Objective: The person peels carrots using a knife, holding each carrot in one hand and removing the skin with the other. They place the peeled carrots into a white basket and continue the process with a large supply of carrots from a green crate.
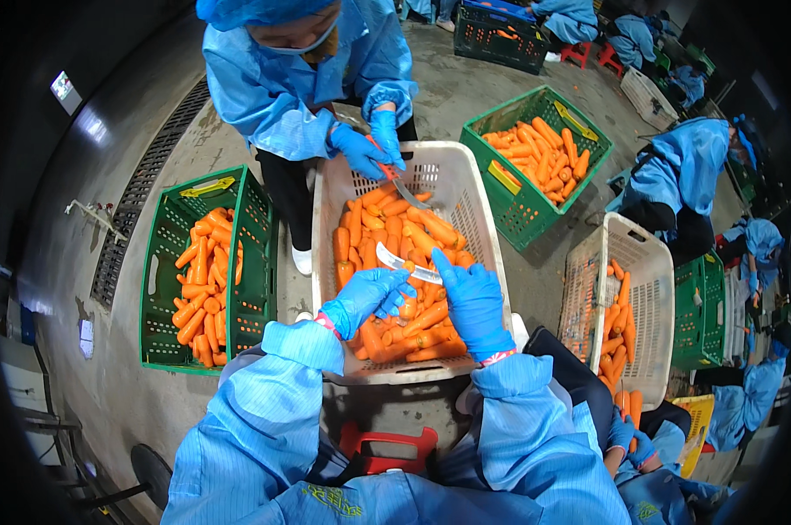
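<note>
My right hand (474, 306) is closed around a knife (426, 274), its index finger stretched along the tool. The pale curved blade points left over a crate of carrots. My left hand (365, 299), fingers curled, appears to grip a carrot (408, 306) beside the blade; the fingers hide most of it. Both hands wear blue gloves. Beneath them, the white perforated crate (328, 236) holds many orange carrots (430, 325). Across the crate, a co-worker's gloved hands (366, 150) hold another knife (406, 191) with an orange handle, its blade over the carrots.
Green crates of carrots stand at left (257, 254) and far right (509, 214). Another white crate (653, 306) with carrots is on the right, near several seated people in blue gowns. A red stool (391, 446) is below me. A drain grate (141, 192) crosses the floor.
</note>
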Tool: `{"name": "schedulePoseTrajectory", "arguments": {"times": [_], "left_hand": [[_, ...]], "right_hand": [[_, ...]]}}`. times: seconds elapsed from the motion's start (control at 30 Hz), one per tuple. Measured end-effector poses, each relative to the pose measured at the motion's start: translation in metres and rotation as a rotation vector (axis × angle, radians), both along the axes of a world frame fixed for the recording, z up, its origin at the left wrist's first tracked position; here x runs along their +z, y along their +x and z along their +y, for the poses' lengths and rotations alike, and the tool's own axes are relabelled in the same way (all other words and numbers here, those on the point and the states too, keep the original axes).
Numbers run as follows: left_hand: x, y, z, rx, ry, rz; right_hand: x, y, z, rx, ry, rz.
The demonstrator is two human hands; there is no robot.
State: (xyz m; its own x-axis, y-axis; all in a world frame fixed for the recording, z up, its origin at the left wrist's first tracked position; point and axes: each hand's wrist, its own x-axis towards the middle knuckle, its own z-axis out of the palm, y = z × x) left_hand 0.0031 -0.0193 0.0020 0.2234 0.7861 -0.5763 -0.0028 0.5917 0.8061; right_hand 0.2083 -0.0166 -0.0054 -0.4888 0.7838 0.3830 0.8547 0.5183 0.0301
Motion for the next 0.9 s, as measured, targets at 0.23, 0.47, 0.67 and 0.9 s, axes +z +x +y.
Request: {"name": "schedulePoseTrajectory", "arguments": {"times": [0.23,0.47,0.67,0.9], "left_hand": [[-0.024,-0.007,0.005,0.001,-0.037,0.009],[-0.031,-0.005,-0.002,-0.189,0.113,0.37],[-0.05,0.01,-0.009,-0.585,0.284,0.907],[-0.092,0.033,-0.012,-0.71,0.203,0.825]], "right_hand": [[0.006,0.014,0.007,-0.082,0.037,0.03],[0.001,0.032,0.017,-0.151,-0.008,0.027],[0.001,0.045,0.014,-0.179,-0.072,0.088],[0.0,0.057,0.017,-0.209,-0.039,0.127]]}}
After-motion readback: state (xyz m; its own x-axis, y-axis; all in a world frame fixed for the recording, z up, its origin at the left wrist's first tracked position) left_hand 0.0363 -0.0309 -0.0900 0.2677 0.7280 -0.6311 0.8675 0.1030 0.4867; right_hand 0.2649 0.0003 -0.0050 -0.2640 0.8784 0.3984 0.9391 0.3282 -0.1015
